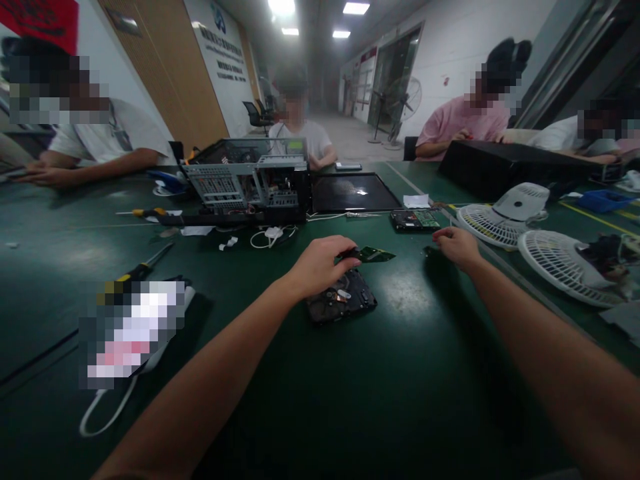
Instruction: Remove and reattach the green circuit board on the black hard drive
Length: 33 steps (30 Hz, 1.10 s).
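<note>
My left hand [330, 263] grips a small green circuit board [376, 255] between thumb and fingers, its pointed end sticking out to the right. Under that hand lies an opened black hard drive [347, 301], flat on the green table, its left part hidden by the hand. To the right, my right hand [457, 247] hovers low with its fingertips pinched together. A tiny dark bit shows just beside those fingertips; whether they hold it I cannot tell. Behind the hands is a second hard drive [415, 221] with a green board facing up.
An open computer case [245, 183] stands at the back beside a flat black panel [355, 191]. White fan parts [500, 217] lie on the right. A screwdriver [135, 272] and a blurred-out device with a white cable are at left. Several co-workers sit around the table [320, 400].
</note>
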Motion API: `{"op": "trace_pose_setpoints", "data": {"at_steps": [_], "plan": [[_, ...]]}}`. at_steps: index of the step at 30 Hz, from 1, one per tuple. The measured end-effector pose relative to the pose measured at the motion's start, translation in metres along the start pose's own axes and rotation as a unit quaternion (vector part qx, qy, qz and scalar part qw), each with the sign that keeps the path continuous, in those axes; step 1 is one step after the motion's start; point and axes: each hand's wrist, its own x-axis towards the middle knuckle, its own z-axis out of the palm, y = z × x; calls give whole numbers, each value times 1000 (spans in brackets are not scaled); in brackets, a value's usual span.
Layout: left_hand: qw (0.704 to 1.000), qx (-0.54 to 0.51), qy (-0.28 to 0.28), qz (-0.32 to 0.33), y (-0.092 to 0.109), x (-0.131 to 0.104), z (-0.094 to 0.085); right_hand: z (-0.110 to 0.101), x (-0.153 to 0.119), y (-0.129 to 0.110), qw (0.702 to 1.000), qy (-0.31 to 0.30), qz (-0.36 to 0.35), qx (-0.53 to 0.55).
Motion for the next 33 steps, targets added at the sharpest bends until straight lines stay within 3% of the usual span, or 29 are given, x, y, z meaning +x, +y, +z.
{"op": "trace_pose_setpoints", "data": {"at_steps": [4,6,14,23,26,30,33], "plan": [[1000,-2,-6,-6,-1,0,-1,9,6,-12,972,-44,-95,-209],[1000,0,-8,-8,-1,1,-1,17,11,-19,952,-79,-134,-262],[1000,-9,-8,-17,0,1,-1,30,15,-30,913,-151,-196,-324],[1000,-27,-4,-15,5,0,0,4,-16,-20,913,-132,-208,-326],[999,-25,-4,-24,5,0,1,-8,-21,-23,934,-67,-176,-303],[998,-23,21,-54,2,1,3,-4,-47,-40,981,78,-112,-141],[995,-59,24,-77,-1,0,6,15,-83,-62,991,50,-116,33]]}}
